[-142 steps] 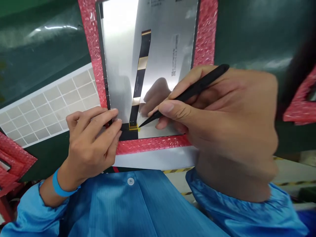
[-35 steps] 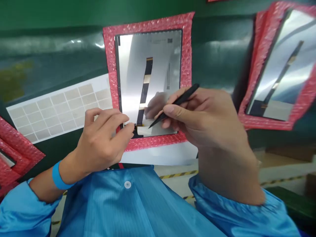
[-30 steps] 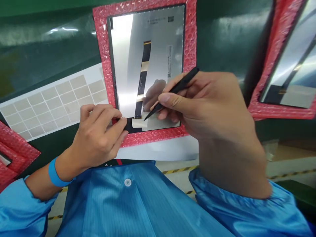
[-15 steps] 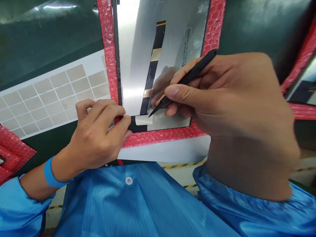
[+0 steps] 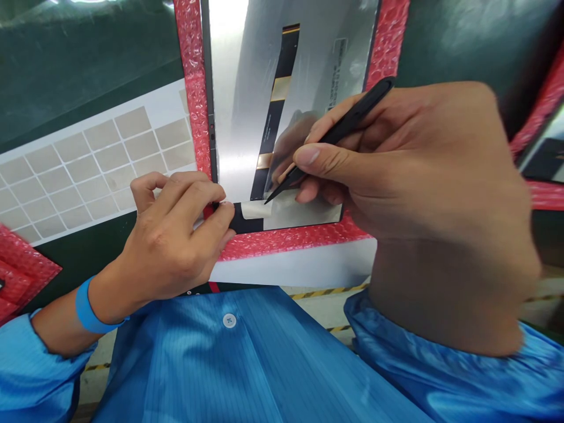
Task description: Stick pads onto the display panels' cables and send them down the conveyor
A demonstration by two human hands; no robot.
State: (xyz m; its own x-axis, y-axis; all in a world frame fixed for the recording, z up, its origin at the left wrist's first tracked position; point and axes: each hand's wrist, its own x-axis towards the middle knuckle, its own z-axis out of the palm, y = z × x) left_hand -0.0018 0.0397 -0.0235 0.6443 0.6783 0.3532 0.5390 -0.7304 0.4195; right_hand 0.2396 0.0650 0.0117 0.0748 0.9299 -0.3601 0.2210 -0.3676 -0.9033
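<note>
A silver-backed display panel (image 5: 240,106) lies in front of me, with a black and gold ribbon cable (image 5: 275,114) running up its back. My left hand (image 5: 176,232) is closed at the panel's lower left corner, thumb and forefinger pressed together on its edge. Black tweezers (image 5: 339,132) are gripped in my right hand (image 5: 409,158), slanting down to the left. Their tip touches the right end of a small pale adhesive patch (image 5: 255,210) near the panel's lower edge. The patch lies partly over a black strip (image 5: 247,225). My right fingers hide part of the panel.
Red bubble wrap (image 5: 291,242) borders the panel. To the left lies a white sheet of grey square stickers (image 5: 101,155) on the dark green table (image 5: 88,76). More red bubble wrap (image 5: 33,267) sits at far left, and another wrapped panel (image 5: 546,153) at far right.
The tweezers and right hand have shifted very slightly up, with the tip still at the pale patch. My left hand keeps its place at the corner. The view has moved a little.
</note>
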